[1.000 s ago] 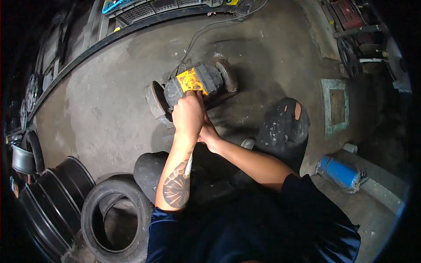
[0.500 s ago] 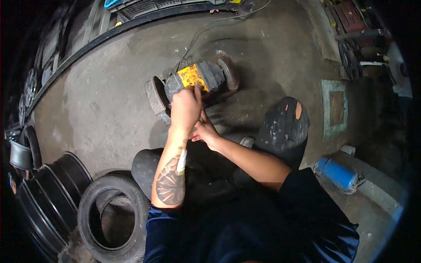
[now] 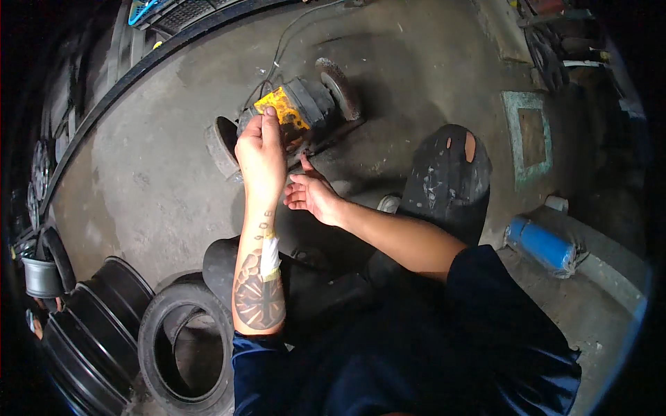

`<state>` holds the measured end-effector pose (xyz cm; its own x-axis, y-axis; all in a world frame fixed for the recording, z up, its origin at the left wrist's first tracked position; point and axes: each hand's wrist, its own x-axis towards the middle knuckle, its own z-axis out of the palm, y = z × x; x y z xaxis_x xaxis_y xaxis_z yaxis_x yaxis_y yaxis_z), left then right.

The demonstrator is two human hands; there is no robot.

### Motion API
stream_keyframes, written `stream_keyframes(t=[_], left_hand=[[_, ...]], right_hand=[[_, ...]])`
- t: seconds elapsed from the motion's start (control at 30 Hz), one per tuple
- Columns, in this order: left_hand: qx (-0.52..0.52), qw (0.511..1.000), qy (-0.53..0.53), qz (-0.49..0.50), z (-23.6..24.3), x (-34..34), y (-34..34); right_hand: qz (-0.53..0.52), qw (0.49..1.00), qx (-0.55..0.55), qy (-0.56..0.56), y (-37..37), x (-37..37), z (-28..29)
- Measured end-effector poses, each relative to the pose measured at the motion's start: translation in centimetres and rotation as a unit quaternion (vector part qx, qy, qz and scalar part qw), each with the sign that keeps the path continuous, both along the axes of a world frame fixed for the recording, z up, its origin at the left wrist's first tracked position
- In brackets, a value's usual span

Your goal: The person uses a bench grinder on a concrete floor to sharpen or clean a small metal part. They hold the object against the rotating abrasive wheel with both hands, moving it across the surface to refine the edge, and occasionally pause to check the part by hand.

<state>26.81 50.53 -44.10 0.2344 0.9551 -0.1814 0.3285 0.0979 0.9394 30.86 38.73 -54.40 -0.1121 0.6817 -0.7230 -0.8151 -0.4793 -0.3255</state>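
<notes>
A bench grinder with a grey motor, a worn yellow plate (image 3: 291, 109) and a dark cable rests on the concrete floor. Its wire wheel (image 3: 341, 93) is at the right end; a guarded wheel (image 3: 220, 151) is at the left. My left hand (image 3: 261, 156) has its fingers curled against the lower left of the yellow plate, closed on something I cannot make out. My right hand (image 3: 316, 194) is just below the grinder, behind and right of the left wrist, with its fingers spread and palm partly up. Whether its forefinger touches the base is hard to tell.
My dark, ripped-trousered knee (image 3: 444, 180) is at the right. A tyre (image 3: 156, 347), black rims (image 3: 94, 326) and a silver rim (image 3: 43, 277) lie lower left. A blue cylinder (image 3: 541, 243) lies right. A metal rail (image 3: 107, 107) runs along the upper left, beside a crate (image 3: 182, 14).
The view has shifted, so the grinder appears higher and further left. My left hand has edged up along the plate. My right hand's fingers have spread, a little lower against the grinder.
</notes>
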Motion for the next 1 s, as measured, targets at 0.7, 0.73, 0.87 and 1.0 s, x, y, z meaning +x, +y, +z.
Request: stream_keyframes(t=[0.7, 0.73, 0.87, 1.0], left_hand=[[0.114, 0.984, 0.133, -0.037, -0.9, 1.3, 0.3], [0.100, 0.985, 0.138, -0.038, -1.1, 1.3, 0.6], [0.060, 0.988, 0.138, -0.029, -1.4, 1.1, 0.8], [0.056, 0.989, 0.133, -0.018, -1.5, 1.1, 0.9]], right_hand=[[-0.117, 0.988, -0.017, 0.103, 0.5, 0.6, 0.3], [-0.117, 0.988, -0.018, 0.104, 0.4, 0.6, 0.3], [-0.016, 0.996, -0.023, 0.084, 0.5, 0.6, 0.6], [-0.049, 0.998, 0.009, 0.039, 0.4, 0.7, 0.1]])
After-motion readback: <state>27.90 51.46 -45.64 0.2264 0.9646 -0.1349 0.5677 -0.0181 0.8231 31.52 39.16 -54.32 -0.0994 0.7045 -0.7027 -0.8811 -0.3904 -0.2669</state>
